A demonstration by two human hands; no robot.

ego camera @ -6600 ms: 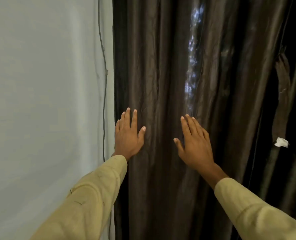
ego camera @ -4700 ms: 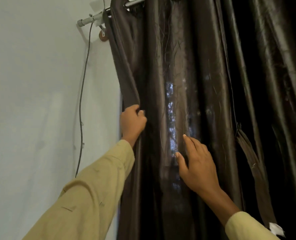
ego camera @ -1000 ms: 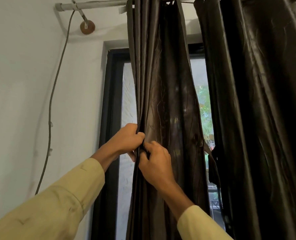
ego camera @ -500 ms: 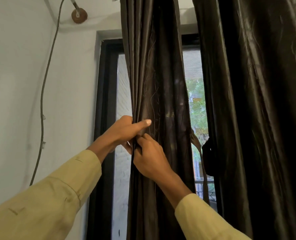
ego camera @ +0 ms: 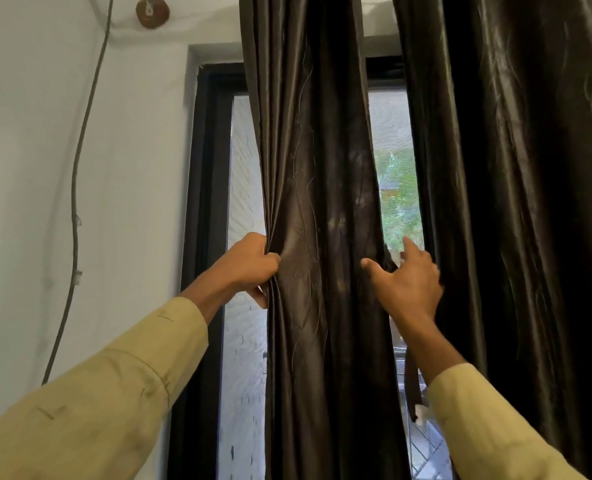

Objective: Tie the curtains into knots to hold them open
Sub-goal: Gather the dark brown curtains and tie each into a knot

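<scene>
A dark brown shiny curtain panel (ego camera: 317,168) hangs in front of me, gathered into a narrow column. My left hand (ego camera: 249,265) is shut on the bunched left edge of this panel at mid height. My right hand (ego camera: 407,282) is at the panel's right edge, fingers spread and thumb out, reaching around the fabric without a closed grip. A second, wider dark curtain panel (ego camera: 516,202) hangs to the right, untouched. No knot shows in either panel.
A black window frame (ego camera: 211,202) stands behind the curtains, with daylight and greenery showing through the gaps. A white wall (ego camera: 27,168) lies to the left, with a grey cable (ego camera: 76,202) running down it and a round wooden rod bracket (ego camera: 152,12) above.
My right hand has let go of the left edge and moved across to the panel's right edge, opening up. My left hand keeps its grip on the left edge.
</scene>
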